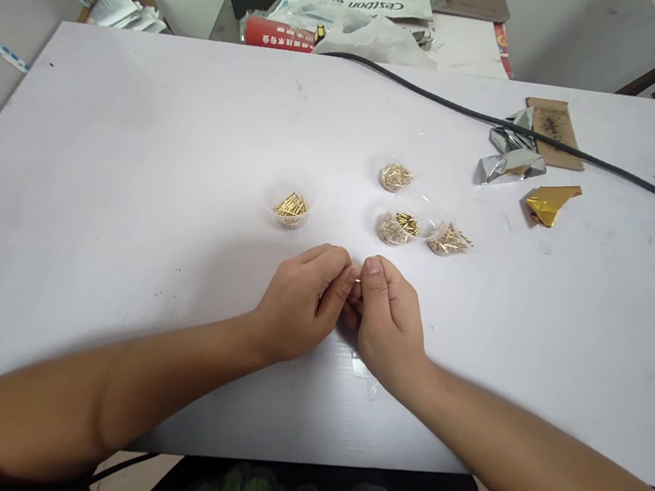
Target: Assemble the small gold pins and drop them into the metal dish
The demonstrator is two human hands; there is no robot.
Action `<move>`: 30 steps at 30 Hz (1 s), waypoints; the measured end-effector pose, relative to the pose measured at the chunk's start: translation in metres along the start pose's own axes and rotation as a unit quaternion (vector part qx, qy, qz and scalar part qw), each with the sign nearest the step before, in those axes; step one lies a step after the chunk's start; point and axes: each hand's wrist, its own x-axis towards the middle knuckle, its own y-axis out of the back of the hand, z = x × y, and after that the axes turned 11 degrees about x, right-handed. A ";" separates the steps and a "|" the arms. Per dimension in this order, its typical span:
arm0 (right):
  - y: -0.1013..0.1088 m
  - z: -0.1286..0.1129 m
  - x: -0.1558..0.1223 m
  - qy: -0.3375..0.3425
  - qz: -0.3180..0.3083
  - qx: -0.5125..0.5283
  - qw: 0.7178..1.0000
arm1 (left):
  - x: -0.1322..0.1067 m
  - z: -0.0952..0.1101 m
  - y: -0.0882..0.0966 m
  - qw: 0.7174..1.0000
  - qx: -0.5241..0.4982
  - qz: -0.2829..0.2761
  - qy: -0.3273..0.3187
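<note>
Thin gold pin point(357, 280) is pinched at its ends by L hand point(303, 300) & R hand point(392, 314), near clear cup point(309, 211), on its R. 3 gold heaps point(399, 228) are also seen R of cup.

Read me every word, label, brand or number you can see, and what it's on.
"Cestbon", upside down, on the white packaging behind the table; its smaller Chinese characters are unclear.
"技术专业", upside down, on the red item; its other characters are too blurred.
Gold pins: no readable text.
</note>
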 end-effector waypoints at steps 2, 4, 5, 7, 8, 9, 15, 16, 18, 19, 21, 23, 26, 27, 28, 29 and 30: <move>-0.001 0.000 0.000 0.005 0.004 -0.006 1.000 | 0.000 0.000 -0.001 1.000 0.005 0.004 -0.003; -0.001 -0.001 0.000 0.013 0.006 -0.016 1.000 | 0.000 0.000 -0.001 1.000 0.001 0.005 -0.003; -0.001 -0.001 0.000 0.020 0.005 -0.023 1.000 | 0.000 0.000 -0.001 1.000 -0.005 0.001 0.001; -0.001 -0.002 0.001 0.034 0.004 -0.042 0.999 | 0.000 0.001 -0.001 1.000 -0.025 -0.009 0.008; -0.001 -0.002 0.001 0.040 0.003 -0.051 0.998 | 0.000 0.001 -0.001 0.999 -0.033 -0.013 0.010; -0.001 -0.003 0.001 0.045 0.005 -0.056 0.997 | 0.000 0.001 -0.001 0.999 -0.038 -0.016 0.011; -0.001 -0.003 0.001 0.049 0.011 -0.071 0.996 | 0.001 0.002 -0.001 1.000 -0.024 -0.007 -0.005; -0.001 -0.003 0.001 0.049 0.011 -0.072 0.996 | 0.001 0.002 -0.001 1.000 -0.021 -0.005 -0.009; -0.001 -0.003 0.001 0.050 0.013 -0.074 0.996 | 0.001 0.002 -0.001 1.000 -0.014 0.001 -0.015; -0.001 -0.003 0.001 0.049 0.013 -0.074 0.996 | 0.002 0.002 -0.001 1.000 -0.009 0.003 -0.018; -0.001 -0.002 0.001 0.048 0.015 -0.075 0.996 | 0.002 0.003 -0.001 1.000 0.001 0.009 -0.024; -0.001 -0.002 0.001 0.049 0.016 -0.076 0.996 | 0.002 0.003 -0.001 0.999 0.009 0.013 -0.031; -0.001 -0.002 0.001 0.055 0.015 -0.080 0.995 | 0.002 0.003 -0.002 0.999 0.016 0.017 -0.040; -0.001 -0.002 0.001 0.056 0.015 -0.083 0.995 | 0.002 0.003 -0.002 0.999 0.018 0.016 -0.040; 0.000 -0.002 0.001 0.057 0.015 -0.089 0.994 | 0.001 0.002 -0.002 0.999 0.019 0.015 -0.040; 0.000 -0.002 0.001 0.059 0.016 -0.096 0.994 | 0.001 0.002 -0.003 0.999 0.020 0.014 -0.040; 0.000 -0.002 0.001 0.061 0.017 -0.103 0.993 | 0.001 0.002 -0.003 0.999 0.021 0.013 -0.041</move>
